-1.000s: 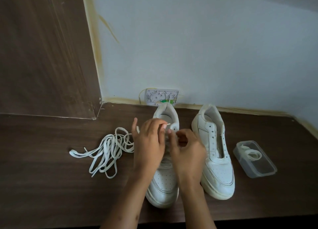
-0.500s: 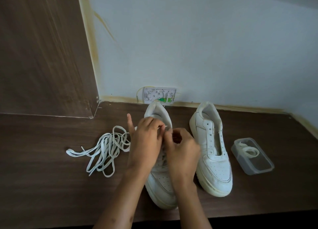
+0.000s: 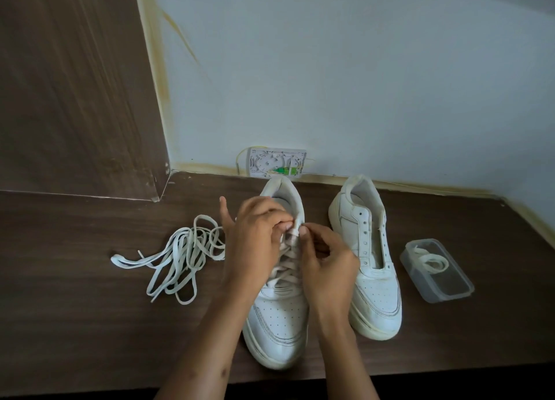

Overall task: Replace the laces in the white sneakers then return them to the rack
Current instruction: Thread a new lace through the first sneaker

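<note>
lace: soft, flat and limp; I judge it weighs next to nothing and flops unless held close to its stiff tip, so I take it just behind that tip at the top eyelets of the left sneaker.
left hand: fingers curled together, pinching the lace end at the upper eyelets.
right hand: fingers bent, thumb and forefinger pinching the lace beside the left hand's fingertips.
left sneaker: light, with a firm sole and a pliant upper, I judge; it stands toe toward me near the front edge of the desk, crossed lacing showing below my hands.
right sneaker: unlaced, eyelets bare, just beside the first one on its right, heel toward the wall.
loose laces: a tangled white heap left of the left sneaker, limp and likely to snag.
clear box: toward the right edge, holding a coiled lace.
desk: dark wood grain, smooth.
room: pale wall behind, a small wall plate at the desk's back edge, dark wood panel in the back left corner.
</note>
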`<state>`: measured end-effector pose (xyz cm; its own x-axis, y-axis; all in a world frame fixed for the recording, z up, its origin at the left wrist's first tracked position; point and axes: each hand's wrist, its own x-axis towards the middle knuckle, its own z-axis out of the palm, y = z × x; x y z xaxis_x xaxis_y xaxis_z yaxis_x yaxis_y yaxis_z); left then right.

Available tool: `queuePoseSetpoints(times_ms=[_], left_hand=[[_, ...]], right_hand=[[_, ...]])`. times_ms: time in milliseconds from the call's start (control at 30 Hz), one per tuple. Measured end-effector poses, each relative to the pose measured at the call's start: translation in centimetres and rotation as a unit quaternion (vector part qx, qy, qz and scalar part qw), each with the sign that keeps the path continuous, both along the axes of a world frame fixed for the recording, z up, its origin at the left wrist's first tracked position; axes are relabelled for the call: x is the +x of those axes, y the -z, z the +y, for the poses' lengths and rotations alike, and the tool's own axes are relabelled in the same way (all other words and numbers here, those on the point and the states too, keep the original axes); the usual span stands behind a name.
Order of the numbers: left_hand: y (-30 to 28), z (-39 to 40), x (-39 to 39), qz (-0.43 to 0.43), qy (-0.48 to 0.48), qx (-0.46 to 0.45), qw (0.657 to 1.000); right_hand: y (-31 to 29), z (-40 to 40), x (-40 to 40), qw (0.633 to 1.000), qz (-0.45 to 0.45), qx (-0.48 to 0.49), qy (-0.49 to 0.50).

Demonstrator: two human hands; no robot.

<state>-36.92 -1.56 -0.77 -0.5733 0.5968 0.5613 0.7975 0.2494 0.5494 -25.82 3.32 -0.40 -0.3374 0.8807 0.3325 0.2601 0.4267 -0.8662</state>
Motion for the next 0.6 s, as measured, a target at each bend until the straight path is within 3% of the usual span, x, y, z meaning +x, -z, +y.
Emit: queuePoseSetpoints(times_ms=[333, 600], left_hand=[[-0.35, -0.02, 0.86, -0.071, -0.08, -0.021, 0.994], [0.14, 0.34, 0.43, -0.129, -0.029, -0.019, 0.991]], right_hand=[[-0.24, 0.34, 0.21, 0.999, 0.007, -0.043, -0.015], [0.02, 0.57, -0.22, 0.999, 0.024, -0.028, 0.007]])
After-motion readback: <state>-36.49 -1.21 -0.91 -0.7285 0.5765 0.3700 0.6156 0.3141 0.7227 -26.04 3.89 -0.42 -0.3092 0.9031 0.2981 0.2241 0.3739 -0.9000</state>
